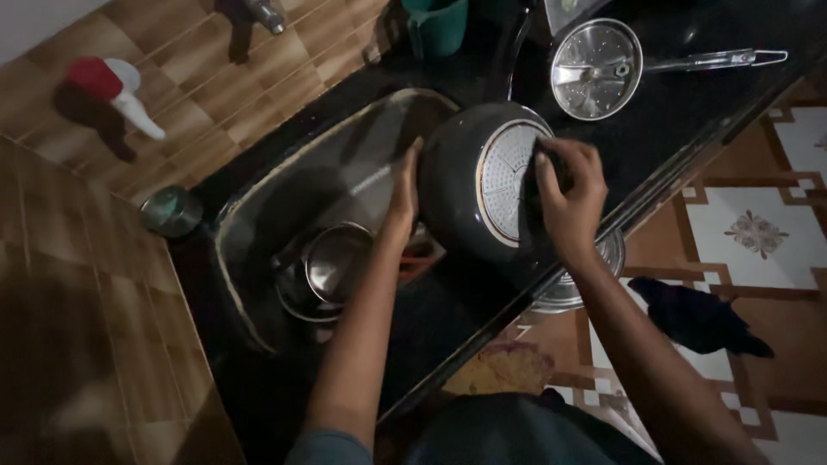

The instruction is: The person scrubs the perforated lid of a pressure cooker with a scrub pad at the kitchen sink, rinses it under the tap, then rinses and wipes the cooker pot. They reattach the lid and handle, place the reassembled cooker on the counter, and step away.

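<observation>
A dark pan [465,185] is tipped on its side over the steel sink [258,207], its pale dotted base facing me. My left hand [403,194] grips the pan's left rim. My right hand [570,194] presses a dark scrubber [546,168] against the pan's base. Below the pan in the sink lie steel bowls [332,263].
A steel strainer ladle [599,67] lies on the black counter [689,103] at the back right. A steel plate [577,288] sits near the counter edge. A small steel cup [170,210], a red-capped white bottle [112,86] and a green mug [435,26] stand around. A dark cloth [698,317] lies on the floor.
</observation>
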